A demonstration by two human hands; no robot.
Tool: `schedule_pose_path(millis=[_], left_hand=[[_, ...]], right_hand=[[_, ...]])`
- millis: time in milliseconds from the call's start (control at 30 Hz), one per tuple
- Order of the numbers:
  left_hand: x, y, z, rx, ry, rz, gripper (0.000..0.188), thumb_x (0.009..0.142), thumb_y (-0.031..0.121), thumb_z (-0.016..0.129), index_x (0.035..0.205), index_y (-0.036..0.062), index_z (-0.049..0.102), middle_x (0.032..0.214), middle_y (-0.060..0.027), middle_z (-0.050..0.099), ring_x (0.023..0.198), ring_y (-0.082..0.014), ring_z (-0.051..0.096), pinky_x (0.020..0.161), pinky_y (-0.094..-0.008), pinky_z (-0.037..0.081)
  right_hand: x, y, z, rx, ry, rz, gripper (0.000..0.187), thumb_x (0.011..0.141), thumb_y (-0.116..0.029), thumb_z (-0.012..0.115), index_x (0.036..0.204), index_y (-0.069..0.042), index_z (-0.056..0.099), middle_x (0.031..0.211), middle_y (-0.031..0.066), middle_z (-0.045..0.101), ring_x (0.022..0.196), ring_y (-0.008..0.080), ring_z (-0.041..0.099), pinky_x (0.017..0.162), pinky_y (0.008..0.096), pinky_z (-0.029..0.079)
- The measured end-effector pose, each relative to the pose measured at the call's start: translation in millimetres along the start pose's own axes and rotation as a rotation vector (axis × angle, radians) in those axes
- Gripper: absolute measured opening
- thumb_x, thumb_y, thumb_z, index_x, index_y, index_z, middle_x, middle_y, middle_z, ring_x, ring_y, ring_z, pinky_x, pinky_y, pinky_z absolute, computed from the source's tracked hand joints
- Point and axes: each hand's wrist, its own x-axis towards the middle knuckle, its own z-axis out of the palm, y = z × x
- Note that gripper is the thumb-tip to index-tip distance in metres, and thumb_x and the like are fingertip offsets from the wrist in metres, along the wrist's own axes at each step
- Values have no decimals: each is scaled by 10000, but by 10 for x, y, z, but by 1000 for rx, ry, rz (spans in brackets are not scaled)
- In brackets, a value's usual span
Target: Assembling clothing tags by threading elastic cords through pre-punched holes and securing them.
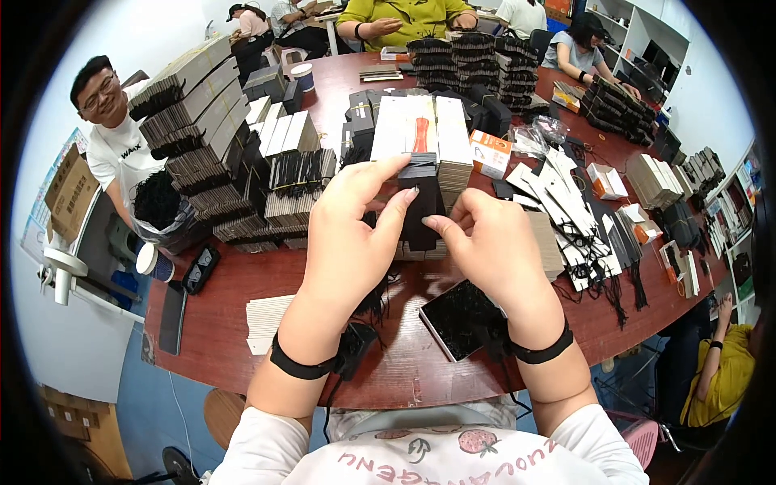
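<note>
Above the middle of the table I hold up a bundle of narrow black card strips [422,206] with a grey top end. My left hand [352,214] is closed on it, thumb across its face and index finger at the upper end. The thumb and bent fingers of my right hand [495,238] pinch its right edge lower down. Behind the bundle lies a stack of white cards [391,128], with an orange-red handled tool [421,133] on top. Black cords [376,301] lie below my left hand. A phone-like black slab [461,319] rests below my right hand.
Tall stacks of corded grey cards [198,121] stand at the left, next to a paper cup [153,262] and black glasses case [200,268]. Loose white strips [558,194] and an orange-white box [491,153] lie right. A person at left holds a plastic bag [158,206]; others sit around.
</note>
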Motion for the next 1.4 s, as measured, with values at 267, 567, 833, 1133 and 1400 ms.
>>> schedule_pose_path(millis=[267, 567, 833, 1133, 1400], left_hand=[[-278, -45, 202, 134, 0, -21, 471, 821, -4, 635, 1264, -46, 481, 956, -173, 646, 818, -170, 651, 756, -285, 530], [-420, -94, 250, 254, -16, -107, 499, 810, -15, 613, 1288, 1, 470, 935, -200, 657, 761, -244, 686, 692, -301, 528], [-267, -9, 270, 337, 31, -84, 327, 843, 29, 615, 1159, -41, 566, 866, -143, 671, 723, -156, 676, 632, -245, 526], [-354, -133, 93, -155, 131, -377, 359, 934, 173, 548, 1229, -26, 500, 1115, -117, 587, 1041, -144, 560, 903, -281, 450], [-199, -250, 262, -537, 35, -520, 721, 971, 528, 241, 1417, -39, 221, 1451, -212, 269, 1366, -295, 244, 1121, -373, 179]], right_hand=[[-80, -42, 192, -304, -50, -179, 170, 812, -156, 600, 794, 4, 545, 705, 177, 622, 650, 319, 643, 571, 395, 520], [-46, -9, 191, -295, -49, -198, 175, 801, -152, 612, 801, 7, 538, 691, 176, 622, 642, 308, 652, 558, 370, 524], [-68, -15, 183, -182, 154, -252, 232, 787, -190, 655, 816, -12, 509, 666, 152, 608, 620, 306, 637, 550, 372, 516], [58, 201, -332, 13, 100, -112, 299, 803, -246, 650, 901, 28, 586, 799, 219, 626, 790, 378, 616, 722, 423, 500], [382, 574, 146, 1280, -136, 469, 611, 962, -431, 424, 1338, 48, 371, 1377, 166, 418, 1256, 226, 401, 1035, 375, 310]])
